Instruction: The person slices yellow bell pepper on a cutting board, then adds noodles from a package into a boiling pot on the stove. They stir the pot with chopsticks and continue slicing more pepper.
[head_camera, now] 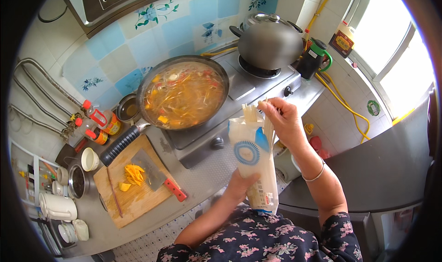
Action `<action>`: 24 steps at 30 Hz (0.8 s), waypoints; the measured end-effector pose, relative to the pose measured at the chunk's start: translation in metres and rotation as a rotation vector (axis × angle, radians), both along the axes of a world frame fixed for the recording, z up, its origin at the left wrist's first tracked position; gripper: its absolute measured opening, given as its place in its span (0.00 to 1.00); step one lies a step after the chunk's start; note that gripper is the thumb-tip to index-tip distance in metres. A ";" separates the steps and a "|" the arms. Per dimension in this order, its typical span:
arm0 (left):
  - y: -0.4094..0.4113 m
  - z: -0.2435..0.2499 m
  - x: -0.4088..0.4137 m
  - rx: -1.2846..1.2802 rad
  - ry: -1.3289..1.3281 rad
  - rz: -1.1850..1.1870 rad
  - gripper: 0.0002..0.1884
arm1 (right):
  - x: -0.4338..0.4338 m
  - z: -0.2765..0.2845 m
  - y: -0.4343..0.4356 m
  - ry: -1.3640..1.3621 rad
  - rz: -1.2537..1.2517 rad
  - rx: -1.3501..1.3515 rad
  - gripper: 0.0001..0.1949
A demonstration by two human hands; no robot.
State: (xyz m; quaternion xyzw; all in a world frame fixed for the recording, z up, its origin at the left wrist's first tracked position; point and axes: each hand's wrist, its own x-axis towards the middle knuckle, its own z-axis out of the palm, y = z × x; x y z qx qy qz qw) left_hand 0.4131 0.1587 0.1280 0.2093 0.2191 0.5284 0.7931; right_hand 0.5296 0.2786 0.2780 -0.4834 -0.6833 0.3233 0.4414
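Note:
My left hand [241,185] holds the lower part of an open plastic packet of dried noodles [256,179] upright in front of my body. At the packet's mouth, the fingers of my right hand [281,115] pinch some pale dried noodle sticks [268,127], and more sticks [250,112] stand out of the opening beside them. Beyond my hands, at the upper left, a long-handled wok [183,92] on the gas stove [197,148] holds reddish-orange broth with noodles and orange and red pieces.
A cleaver [148,168], a chopstick [114,193] and cut orange pieces [134,175] lie on a wooden cutting board [127,210]. The wok's black handle [121,145] reaches over the board. A large lidded pot [269,42] sits on the right burner; bottles [100,123] and bowls [89,159] stand left.

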 end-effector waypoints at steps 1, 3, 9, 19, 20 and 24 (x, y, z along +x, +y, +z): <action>0.001 -0.001 0.000 0.009 0.016 0.004 0.23 | 0.000 0.007 0.003 -0.006 -0.018 0.001 0.13; 0.001 -0.002 0.000 0.010 0.030 -0.006 0.23 | 0.000 0.021 0.011 -0.004 -0.042 0.072 0.14; 0.004 0.007 0.005 -0.040 0.063 -0.050 0.22 | 0.006 0.030 0.036 0.244 -0.026 -0.029 0.18; 0.007 0.009 0.000 -0.048 0.102 0.046 0.21 | -0.028 0.009 0.016 0.775 0.015 -0.303 0.09; 0.007 0.006 -0.002 -0.037 0.096 0.053 0.21 | -0.028 0.014 0.016 0.812 0.076 -0.308 0.09; 0.006 -0.005 -0.011 -0.018 0.090 0.058 0.22 | -0.042 0.056 0.025 0.821 0.184 -0.215 0.09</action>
